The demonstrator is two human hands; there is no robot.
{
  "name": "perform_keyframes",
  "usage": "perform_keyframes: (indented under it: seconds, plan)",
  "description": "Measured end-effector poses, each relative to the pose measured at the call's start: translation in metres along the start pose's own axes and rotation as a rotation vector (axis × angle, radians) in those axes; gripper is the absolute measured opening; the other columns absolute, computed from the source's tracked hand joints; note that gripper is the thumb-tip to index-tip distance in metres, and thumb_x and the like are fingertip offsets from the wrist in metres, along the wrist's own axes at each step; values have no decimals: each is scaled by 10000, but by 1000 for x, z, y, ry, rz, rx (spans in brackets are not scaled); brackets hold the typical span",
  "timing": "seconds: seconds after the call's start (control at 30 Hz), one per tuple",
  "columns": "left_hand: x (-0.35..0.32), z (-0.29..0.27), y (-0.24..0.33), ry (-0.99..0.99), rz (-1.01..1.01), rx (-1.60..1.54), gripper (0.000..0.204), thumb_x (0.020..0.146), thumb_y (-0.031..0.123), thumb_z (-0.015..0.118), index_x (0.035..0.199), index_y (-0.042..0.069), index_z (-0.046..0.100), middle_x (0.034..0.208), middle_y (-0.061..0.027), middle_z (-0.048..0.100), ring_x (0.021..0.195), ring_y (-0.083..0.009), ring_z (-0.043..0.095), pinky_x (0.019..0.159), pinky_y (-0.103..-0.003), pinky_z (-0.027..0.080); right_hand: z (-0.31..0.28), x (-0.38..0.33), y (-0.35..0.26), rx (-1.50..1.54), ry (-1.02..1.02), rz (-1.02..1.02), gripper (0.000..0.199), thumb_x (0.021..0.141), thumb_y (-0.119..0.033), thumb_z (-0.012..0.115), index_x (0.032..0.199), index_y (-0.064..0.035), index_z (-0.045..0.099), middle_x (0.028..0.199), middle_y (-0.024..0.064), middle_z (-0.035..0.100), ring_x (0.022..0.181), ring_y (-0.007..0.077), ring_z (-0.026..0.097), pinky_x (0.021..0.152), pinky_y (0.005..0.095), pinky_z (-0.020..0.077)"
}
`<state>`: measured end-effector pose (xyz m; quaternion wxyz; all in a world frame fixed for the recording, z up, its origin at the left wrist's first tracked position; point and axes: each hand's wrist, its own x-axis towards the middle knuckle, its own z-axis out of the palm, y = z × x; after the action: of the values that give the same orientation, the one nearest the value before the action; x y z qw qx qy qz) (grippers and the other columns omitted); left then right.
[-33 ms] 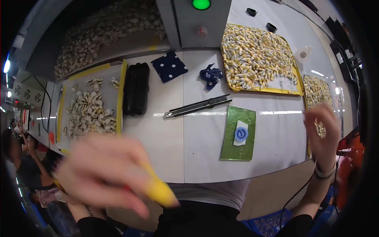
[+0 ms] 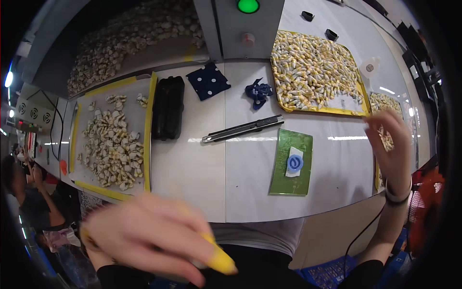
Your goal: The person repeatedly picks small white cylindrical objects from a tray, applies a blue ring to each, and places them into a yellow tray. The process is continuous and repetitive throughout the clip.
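While the left hand (image 2: 149,236) blurs near a yellow piece (image 2: 219,260), grip unclear, the right hand (image 2: 392,149) hangs open and empty over the worktop (image 2: 211,164).

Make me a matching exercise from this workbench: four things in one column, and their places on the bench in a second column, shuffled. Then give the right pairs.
Things:
1. utility knife
2. black case
3. dotted cloth
4. green mat

Places:
A. at the near edge of the bench, with a white and blue round piece on it
B. beside the yellow-rimmed tray of pale pieces on the left
C. lying slantwise in the middle of the bench
D. at the back, below the grey post with the green light

Pairs: 1-C, 2-B, 3-D, 4-A
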<state>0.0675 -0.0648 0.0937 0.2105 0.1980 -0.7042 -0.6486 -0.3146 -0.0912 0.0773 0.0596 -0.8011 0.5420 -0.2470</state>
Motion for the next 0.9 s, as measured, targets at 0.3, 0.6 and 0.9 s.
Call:
perform_keyframes:
  seconds: [0.3,0.6,0.9]
  plan:
    - [1,80,-73,-186,-37,-625,294,770,100,795,999,-49,688,828,-84,697,723,-119,666,651,-230,521,54,75,59,-88,-218,8,183,780,14,637,962,-1,622,868,146,613,843,291,609,741,366,485]
    - [18,111,-102,155,225,-733,332,784,146,783,1079,27,688,900,-34,667,708,-78,573,647,-217,450,52,74,62,-47,-48,0,251,799,103,592,1029,0,590,816,90,578,697,163,514,608,268,425]
    - [39,112,-97,297,191,-1029,273,866,149,698,1079,-9,637,763,20,592,720,-12,566,609,-171,448,48,-1,78,76,-33,76,203,966,-63,528,1151,17,548,1056,74,592,902,133,549,802,251,427]
